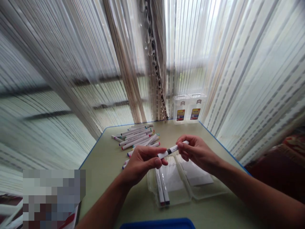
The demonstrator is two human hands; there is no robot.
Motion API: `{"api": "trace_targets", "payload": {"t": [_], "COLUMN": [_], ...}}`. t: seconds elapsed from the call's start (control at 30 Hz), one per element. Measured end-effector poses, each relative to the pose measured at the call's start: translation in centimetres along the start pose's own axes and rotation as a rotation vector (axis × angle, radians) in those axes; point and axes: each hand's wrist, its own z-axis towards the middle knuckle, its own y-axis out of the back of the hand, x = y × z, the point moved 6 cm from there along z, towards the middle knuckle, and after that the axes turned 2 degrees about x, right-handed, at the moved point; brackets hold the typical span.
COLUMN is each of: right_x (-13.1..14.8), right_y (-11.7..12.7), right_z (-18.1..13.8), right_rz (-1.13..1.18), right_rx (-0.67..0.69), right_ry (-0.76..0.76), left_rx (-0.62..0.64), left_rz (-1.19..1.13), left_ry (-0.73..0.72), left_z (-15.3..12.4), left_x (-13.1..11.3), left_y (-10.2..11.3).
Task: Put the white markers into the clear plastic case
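Observation:
A white marker pen (175, 149) with a dark band is held between both my hands, slightly tilted up to the right. My left hand (145, 159) pinches its left end with thumb and fingers. At the other end, my right hand (192, 149) grips it with closed fingertips. Below them lies an open clear plastic case (176, 190). Two white markers (163, 187) rest side by side in its left half, one with a reddish end and one with a dark end. White paper (197, 175) shows in the right half. A loose pile of markers (138, 138) lies beyond my left hand.
Two clear plastic cases (189, 109) with yellow and red labels stand upright at the table's far edge. The pale green table (105, 165) has a blue rim. String curtains (133, 63) hang behind it. A blue object (157, 224) sits at the near edge.

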Motion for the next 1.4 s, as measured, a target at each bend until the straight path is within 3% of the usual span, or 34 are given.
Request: {"api": "trace_targets", "payload": {"t": [0.73,1.2,1.4], "right_x": [0.5,1.4,1.6], "right_y": [0.0,1.0,0.9], "right_z": [-0.1,-0.5,-0.5], "right_rz": [-0.054,-0.298,-0.328], "right_rx": [-0.033,-0.167,-0.199], "right_ry": [0.012,0.141,0.142], "left_rx": [-0.003,-0.282,-0.284], "left_rz": [-0.01,0.178,0.278], "left_ry": [-0.007,-0.064,-0.059], "left_z": [0.0,0.7,0.7], "left_x": [-0.3,-0.4,-0.3], "left_y": [0.0,1.6,1.8]}}
